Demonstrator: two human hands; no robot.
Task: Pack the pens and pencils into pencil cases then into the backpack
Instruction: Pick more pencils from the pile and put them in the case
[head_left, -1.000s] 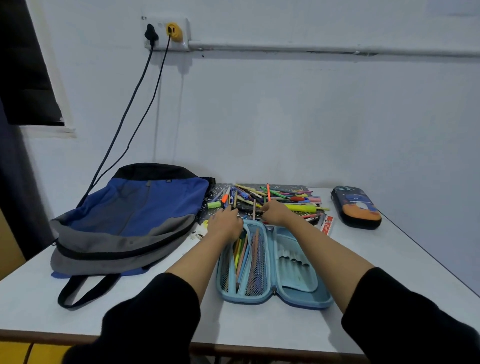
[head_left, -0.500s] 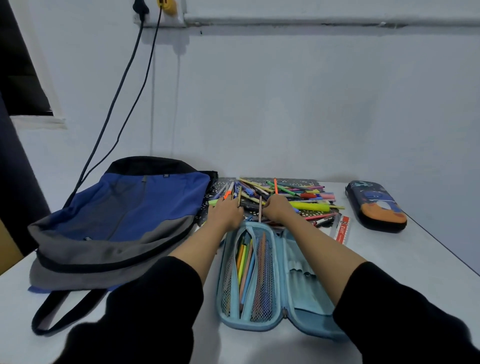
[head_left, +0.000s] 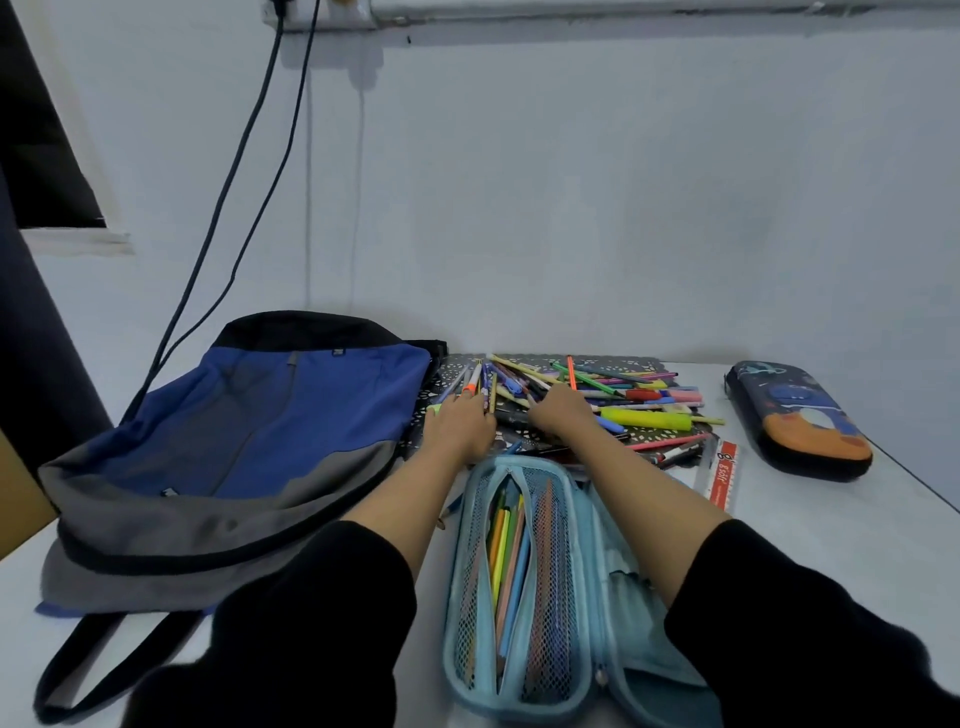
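Note:
A heap of coloured pens and pencils (head_left: 623, 400) lies on a dark patterned mat at the back of the table. My left hand (head_left: 460, 428) rests palm down on the heap's left side, with its fingers closed around a few pens that stick out past them. My right hand (head_left: 561, 413) is curled beside it, with a pencil tip poking out on its left. In front of both hands an open light-blue pencil case (head_left: 587, 597) holds several pencils in its mesh pocket. The blue and grey backpack (head_left: 249, 441) lies flat on the left.
A dark pencil case (head_left: 795, 421) with an orange end lies shut at the far right. A red and white ruler (head_left: 723, 475) sits beside the mat. Two black cables (head_left: 234, 171) hang down the wall behind the backpack. The table's right edge runs close to the dark case.
The view has tilted down and come closer. Both hands have stayed on the heap, and the left hand has reached a little further into the pens.

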